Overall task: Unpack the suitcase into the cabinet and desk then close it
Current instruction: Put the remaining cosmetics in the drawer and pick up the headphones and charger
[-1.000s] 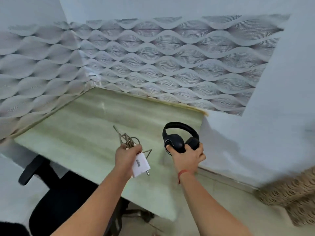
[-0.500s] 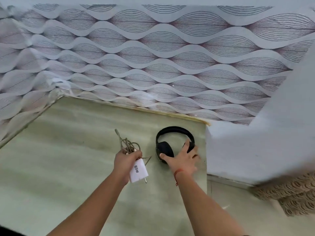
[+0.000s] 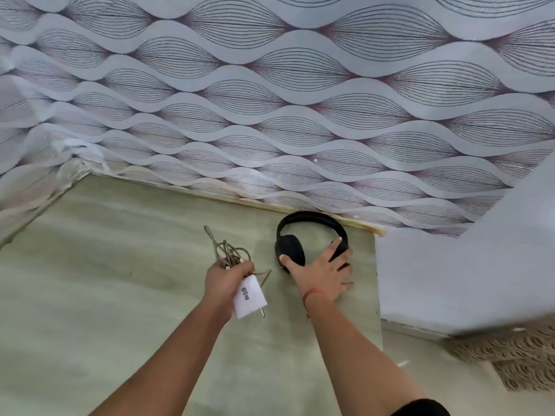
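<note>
Black over-ear headphones lie flat on the pale green, wood-grained desk, near its far right corner. The wave-patterned wallpaper is just beyond them at 12 o'clock. The right hand rests on them with fingers spread and nearly straight, thumb on the left ear cup, and clasps nothing. At 9 o'clock of the headphones, the left hand is closed round a white plug-in charger block and its loosely coiled beige cable.

Handling, as judged: the headphones are light, with a stiff but springy headband and soft padded cups. They are best lifted by the headband arch or by one cup. The charger block is small, hard and smooth. Its limp cable will likely trail and snag unless the coil is held together with the block.
</note>
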